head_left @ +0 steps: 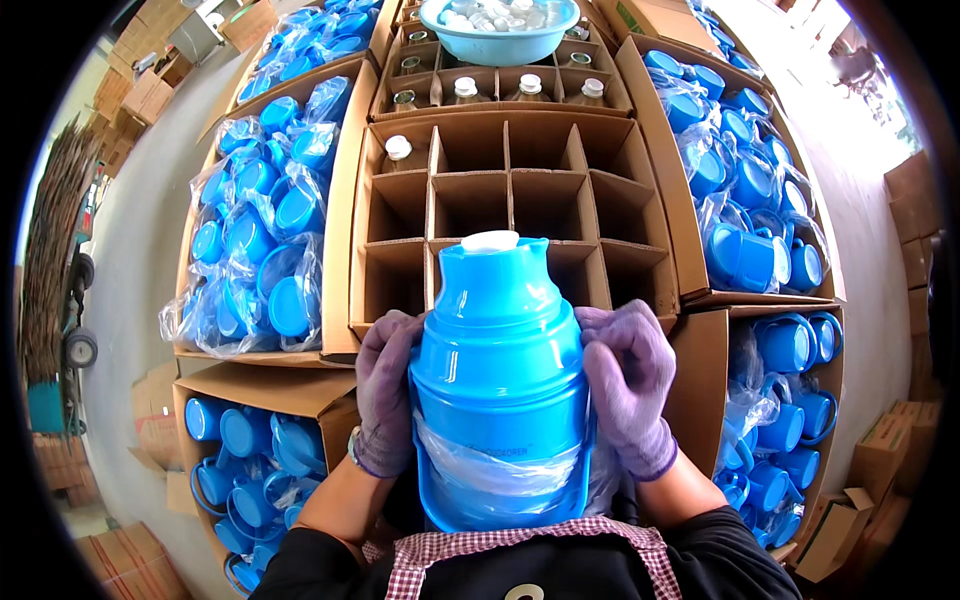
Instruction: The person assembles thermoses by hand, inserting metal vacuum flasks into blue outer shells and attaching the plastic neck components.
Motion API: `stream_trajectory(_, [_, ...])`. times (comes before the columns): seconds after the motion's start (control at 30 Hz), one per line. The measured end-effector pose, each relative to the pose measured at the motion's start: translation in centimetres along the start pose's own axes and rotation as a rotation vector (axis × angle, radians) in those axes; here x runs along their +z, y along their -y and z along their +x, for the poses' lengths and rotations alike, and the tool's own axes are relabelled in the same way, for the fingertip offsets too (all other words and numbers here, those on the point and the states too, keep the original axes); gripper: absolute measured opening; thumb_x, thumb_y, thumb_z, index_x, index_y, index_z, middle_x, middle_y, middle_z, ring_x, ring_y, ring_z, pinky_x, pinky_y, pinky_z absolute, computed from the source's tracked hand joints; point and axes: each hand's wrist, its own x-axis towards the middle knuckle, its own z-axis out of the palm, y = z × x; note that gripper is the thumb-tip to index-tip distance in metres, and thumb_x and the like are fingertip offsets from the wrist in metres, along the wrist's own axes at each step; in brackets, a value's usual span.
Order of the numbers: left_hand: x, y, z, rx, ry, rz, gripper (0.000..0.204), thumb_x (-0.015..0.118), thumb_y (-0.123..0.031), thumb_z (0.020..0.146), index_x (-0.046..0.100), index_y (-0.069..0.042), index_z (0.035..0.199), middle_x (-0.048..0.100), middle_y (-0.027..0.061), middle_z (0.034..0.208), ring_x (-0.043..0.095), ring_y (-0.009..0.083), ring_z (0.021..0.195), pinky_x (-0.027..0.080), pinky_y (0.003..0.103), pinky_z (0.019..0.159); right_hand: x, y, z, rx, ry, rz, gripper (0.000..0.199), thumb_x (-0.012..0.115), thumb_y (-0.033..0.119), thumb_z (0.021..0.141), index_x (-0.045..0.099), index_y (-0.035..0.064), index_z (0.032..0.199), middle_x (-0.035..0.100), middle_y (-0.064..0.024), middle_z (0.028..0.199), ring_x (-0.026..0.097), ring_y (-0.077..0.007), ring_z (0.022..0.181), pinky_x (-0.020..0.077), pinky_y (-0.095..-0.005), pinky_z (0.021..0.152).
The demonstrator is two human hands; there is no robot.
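A blue plastic thermos flask (500, 350) with a white stopper (490, 241) stands in front of my body. Its blue handle hangs in a loop around its lower half. Wrinkled clear plastic film (500, 455) wraps that lower part. My left hand (388, 385), in a purple glove, presses bent fingers against the flask's left side. On the opposite side, the curled fingers of my gloved right hand (635, 385) close against the flask at the same height. Whether the fingertips also pinch the film, I cannot tell.
A divided carton (470, 128) ahead holds one white-stoppered bottle (398, 150) at its far left. Behind it, a light blue basin (500, 45) of white stoppers rests on another carton of bottles. Cartons of blue flask casings (250, 230) and blue jugs (740, 255) flank both sides.
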Motion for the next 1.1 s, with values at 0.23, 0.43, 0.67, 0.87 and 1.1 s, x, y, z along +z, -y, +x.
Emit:
stream_trajectory(0.23, [2.6,-8.1,-1.6,0.143,0.051,0.392,0.03,0.089,-0.027,0.082,0.077,-0.008,0.101,0.053,0.0025,0.096,0.054,0.018,0.093,0.048,0.036,0.091,1.4,-7.3,0.5,0.543,0.155,0.679,0.023,0.065,0.017,0.102,0.064,0.0024,0.085,0.064,-0.0014,0.084,0.059,-0.0064,0.078,0.0499,-0.0241,0.071])
stream_trajectory(0.43, [5.9,-11.9,-0.5,0.386,0.2,0.729,0.042,0.089,-0.035,0.08,0.08,-0.011,0.113,0.056,0.0037,0.094,0.059,0.0238,0.096,0.052,0.039,0.092,2.8,-9.6,-0.2,0.67,0.158,0.855,0.025,0.059,0.02,0.107,0.069,-0.0013,0.114,0.072,-0.0036,0.096,0.066,-0.0095,0.085,0.0547,-0.024,0.079])
stream_trajectory(0.67, [-2.7,-0.2,1.7,-0.25,-0.043,0.138,0.032,0.07,-0.033,0.102,0.076,-0.003,0.11,0.068,0.006,0.097,0.068,0.0192,0.087,0.058,0.029,0.082,0.6,3.7,0.2,-0.103,0.132,0.133,0.008,0.074,0.009,0.091,0.072,0.0021,0.094,0.071,-0.0111,0.099,0.069,-0.0218,0.092,0.0551,-0.0352,0.088])
stream_trajectory(0.87, [-0.4,6.2,5.2,-0.769,0.649,-0.813,0.047,0.064,-0.042,0.103,0.07,0.0,0.122,0.073,0.0111,0.113,0.071,0.0174,0.102,0.058,0.027,0.089,1.2,9.5,4.7,-0.253,0.443,0.083,0.038,0.082,0.025,0.083,0.073,0.004,0.113,0.072,-0.0151,0.109,0.068,-0.0328,0.11,0.0542,-0.0406,0.098])
stream_trajectory(1.1, [6.2,-3.6,4.9,-0.429,0.939,-0.806,0.066,0.065,-0.056,0.096,0.068,0.002,0.125,0.073,0.0118,0.114,0.07,0.0178,0.105,0.056,0.028,0.09,-0.6,13.1,10.4,0.112,0.78,0.525,0.131,0.096,0.049,0.068,0.021,0.0061,0.167,0.065,-0.019,0.137,0.061,-0.0249,0.127,0.043,-0.0411,0.114])
